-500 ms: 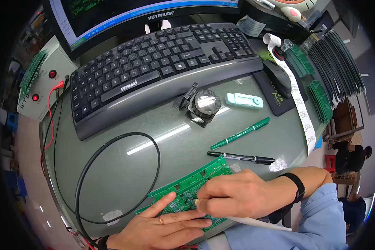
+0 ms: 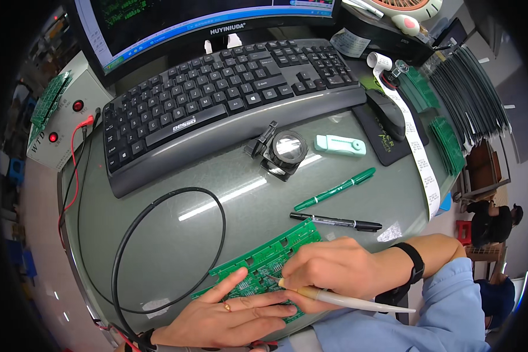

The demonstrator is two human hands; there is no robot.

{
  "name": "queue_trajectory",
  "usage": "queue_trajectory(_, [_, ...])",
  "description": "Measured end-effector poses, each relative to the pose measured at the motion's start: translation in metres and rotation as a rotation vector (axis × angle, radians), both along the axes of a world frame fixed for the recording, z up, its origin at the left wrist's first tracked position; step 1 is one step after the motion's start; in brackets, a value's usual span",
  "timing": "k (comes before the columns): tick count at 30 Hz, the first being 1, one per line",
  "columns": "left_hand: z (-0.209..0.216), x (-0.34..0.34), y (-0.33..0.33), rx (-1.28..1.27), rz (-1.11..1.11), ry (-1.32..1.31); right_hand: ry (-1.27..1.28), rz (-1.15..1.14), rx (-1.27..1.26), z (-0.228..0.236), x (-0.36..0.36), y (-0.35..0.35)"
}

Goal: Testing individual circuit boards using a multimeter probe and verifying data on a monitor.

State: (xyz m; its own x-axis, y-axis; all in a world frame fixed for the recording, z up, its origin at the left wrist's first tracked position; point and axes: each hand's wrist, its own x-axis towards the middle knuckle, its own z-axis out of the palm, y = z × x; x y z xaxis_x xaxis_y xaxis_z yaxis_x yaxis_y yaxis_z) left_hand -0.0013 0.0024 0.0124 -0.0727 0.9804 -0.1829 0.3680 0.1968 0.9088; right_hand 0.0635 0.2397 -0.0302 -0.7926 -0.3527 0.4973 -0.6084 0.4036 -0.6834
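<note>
A green circuit board (image 2: 258,258) lies at a slant near the front edge of the table. My left hand (image 2: 229,320) rests flat over its lower left part, fingers stretched out and a ring on one of them. In my right hand (image 2: 328,270) is a slim brush-like tool (image 2: 340,300) with a white tapered handle, yellowish near the fingers; its working end points at the middle of the board. The right fingers are closed around it and partly hide the board's right side. Below the left hand, a grey rod-like handle (image 2: 217,349) shows at the bottom edge.
Beyond the board lie a black marker (image 2: 336,222), a green marker (image 2: 335,189), a round magnifier (image 2: 288,148) and a mint-coloured cutter (image 2: 340,145). A black cable (image 2: 118,258) loops at left. A keyboard (image 2: 229,100), mouse (image 2: 386,114) and paper strip (image 2: 415,144) stand farther back.
The tool in my right hand has tilted, so more of its handle shows below the fingers. The grey handle has come into view at the bottom. My left hand stays on the board.
</note>
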Motion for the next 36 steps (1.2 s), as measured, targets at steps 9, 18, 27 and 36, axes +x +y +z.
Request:
queue_trajectory(9, [0.002,-0.001,0.001,-0.021,0.006,-0.055,0.074,0.050,0.161,-0.005,0.000,0.001])
queue_trajectory(18, [0.003,-0.002,0.002,-0.010,0.006,-0.065,0.072,0.062,0.223,-0.001,0.001,0.000])
queue_trajectory(27, [0.001,-0.003,0.001,-0.004,-0.007,-0.028,0.037,0.030,0.239,0.002,0.003,-0.003])
queue_trajectory(36, [0.001,-0.003,0.001,-0.002,0.000,-0.033,0.026,0.082,0.259,0.005,0.000,0.000])
